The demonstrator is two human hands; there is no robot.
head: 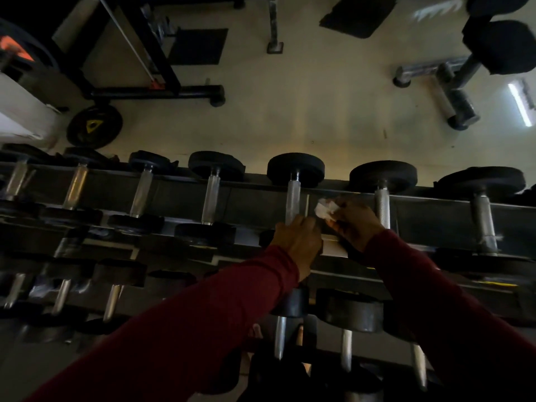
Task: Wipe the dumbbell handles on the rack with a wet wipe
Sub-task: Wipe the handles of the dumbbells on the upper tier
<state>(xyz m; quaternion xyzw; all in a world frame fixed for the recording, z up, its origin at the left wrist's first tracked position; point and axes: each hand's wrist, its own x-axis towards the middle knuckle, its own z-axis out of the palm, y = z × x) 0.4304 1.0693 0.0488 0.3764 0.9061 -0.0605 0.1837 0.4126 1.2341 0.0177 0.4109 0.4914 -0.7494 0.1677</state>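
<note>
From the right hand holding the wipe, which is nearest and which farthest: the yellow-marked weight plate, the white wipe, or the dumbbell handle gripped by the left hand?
1. White wipe, pinched in the right hand.
2. Dumbbell handle, just left, gripped by the left hand.
3. Weight plate, far left on the floor.

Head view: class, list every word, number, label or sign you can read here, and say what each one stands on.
No text can be read.
Plate: a yellow triangular mark, no letters legible.
Orange patch at upper left: blurred, nothing readable.
Dumbbells: no numbers visible.
</note>
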